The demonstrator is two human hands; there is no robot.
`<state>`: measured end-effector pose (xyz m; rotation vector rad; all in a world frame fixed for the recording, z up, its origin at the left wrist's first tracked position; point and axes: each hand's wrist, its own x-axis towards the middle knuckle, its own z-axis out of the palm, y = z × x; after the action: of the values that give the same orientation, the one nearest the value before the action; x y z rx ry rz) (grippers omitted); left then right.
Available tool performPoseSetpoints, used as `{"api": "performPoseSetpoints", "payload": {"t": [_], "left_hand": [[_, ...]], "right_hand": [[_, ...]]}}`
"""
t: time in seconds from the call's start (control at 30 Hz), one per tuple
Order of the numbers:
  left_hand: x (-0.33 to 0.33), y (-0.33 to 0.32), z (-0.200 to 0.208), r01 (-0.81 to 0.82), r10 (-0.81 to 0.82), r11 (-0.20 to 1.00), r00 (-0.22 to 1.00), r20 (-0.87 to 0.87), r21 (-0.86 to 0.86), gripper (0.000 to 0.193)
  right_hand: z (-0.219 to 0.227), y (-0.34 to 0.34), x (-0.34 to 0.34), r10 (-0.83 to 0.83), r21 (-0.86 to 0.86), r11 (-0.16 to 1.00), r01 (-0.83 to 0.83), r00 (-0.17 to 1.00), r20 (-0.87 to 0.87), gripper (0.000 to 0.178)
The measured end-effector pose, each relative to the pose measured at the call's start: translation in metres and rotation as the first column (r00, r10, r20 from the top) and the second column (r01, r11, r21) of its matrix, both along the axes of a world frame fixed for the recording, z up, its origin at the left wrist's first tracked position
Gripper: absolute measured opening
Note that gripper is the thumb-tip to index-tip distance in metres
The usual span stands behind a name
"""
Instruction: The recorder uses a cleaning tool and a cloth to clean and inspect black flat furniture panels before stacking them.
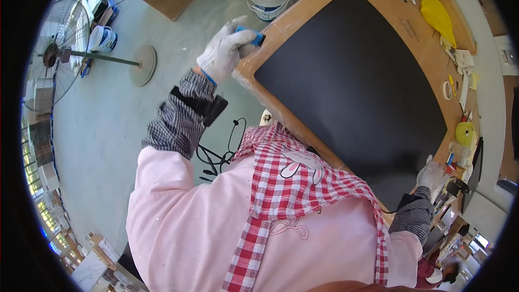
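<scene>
A large black panel [351, 92] with a smooth matte face lies flat on a brown work table [286, 27]. White work gloves cover both my hands. My left hand [221, 51] is raised by the table's left corner, closed around a small blue-and-black block [253, 36] whose exact kind I cannot make out. It is just off the panel's left corner. My right hand [429, 175] rests at the panel's right edge, near its lower corner, fingers stretched out and holding nothing that shows. Part of that hand is hard to see against the clutter.
Along the table's right side lie a yellow cloth-like piece [437, 17], a tape roll [447, 90], a yellow-green roll [464, 133] and several small tools. White buckets [270, 5] stand beyond the table. A standing fan [57, 54] is at far left. Dark cables [219, 159] hang near my waist.
</scene>
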<state>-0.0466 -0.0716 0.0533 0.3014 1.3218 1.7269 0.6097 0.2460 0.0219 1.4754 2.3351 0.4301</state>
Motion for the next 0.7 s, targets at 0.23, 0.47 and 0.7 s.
{"api": "performPoseSetpoints", "payload": {"t": [0.23, 0.47, 0.7], "left_hand": [[-0.11, 0.138, -0.004, 0.169, -0.185, 0.983, 0.91, -0.37, -0.076, 0.043], [-0.116, 0.299, -0.022, 0.133, -0.335, 0.942, 0.469, -0.817, -0.31, 0.047], [-0.12, 0.391, -0.054, 0.212, -0.584, 0.81, 0.378, -0.718, -0.547, 0.057]], "right_hand": [[0.019, -0.003, -0.183, -0.124, -0.088, 0.992, 0.087, 0.705, -0.698, 0.059], [-0.072, -0.055, -0.309, 0.025, -0.085, 0.991, -0.099, 0.781, -0.624, 0.059], [-0.078, -0.057, -0.302, 0.018, -0.09, 0.992, -0.093, 0.784, -0.62, 0.056]]}}
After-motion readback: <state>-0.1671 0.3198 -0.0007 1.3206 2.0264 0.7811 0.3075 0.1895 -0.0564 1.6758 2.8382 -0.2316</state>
